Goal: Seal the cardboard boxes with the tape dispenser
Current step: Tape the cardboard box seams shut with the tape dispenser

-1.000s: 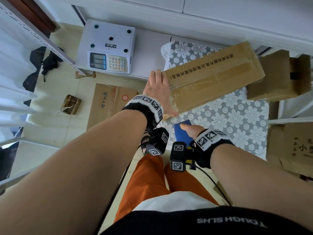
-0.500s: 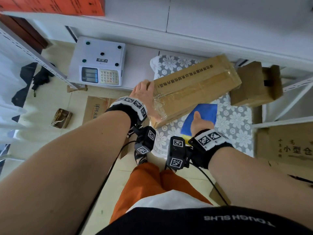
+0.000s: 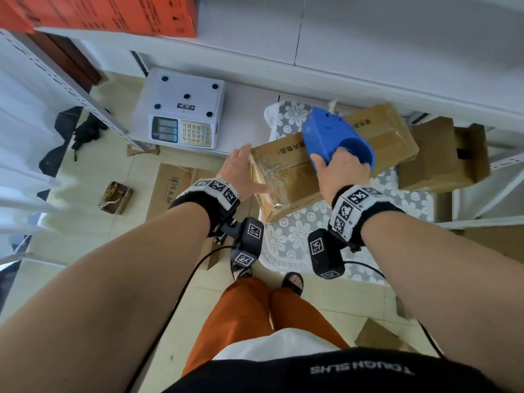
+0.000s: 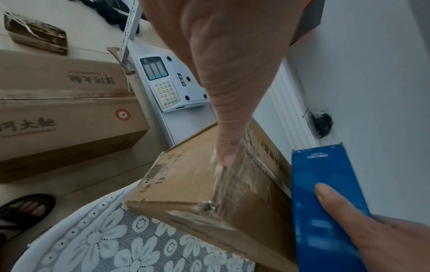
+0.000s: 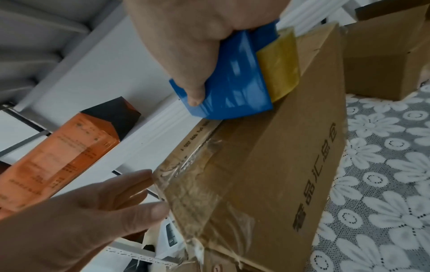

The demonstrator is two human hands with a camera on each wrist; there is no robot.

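Note:
A long brown cardboard box [image 3: 286,177] with black print lies on the flower-patterned cloth [image 3: 295,236], clear tape over its near end. My left hand [image 3: 241,173] lies flat with straight fingers against that taped end [image 4: 232,176], also seen in the right wrist view [image 5: 111,198]. My right hand [image 3: 338,168] grips the blue tape dispenser [image 3: 329,137] and holds it on top of the box; its yellowish tape roll [image 5: 278,64] touches the box's upper face [image 5: 291,147]. The dispenser's blue body [image 4: 325,202] shows beside the box in the left wrist view.
A second, open cardboard box [image 3: 442,154] stands to the right. A white electronic scale [image 3: 181,112] sits on the shelf to the left. Flattened cartons [image 3: 170,188] lie on the floor. An orange box [image 3: 113,12] rests on the upper shelf.
My right hand lifted the blue dispenser from the cloth onto the top of the box. The left hand stayed against the box's near end.

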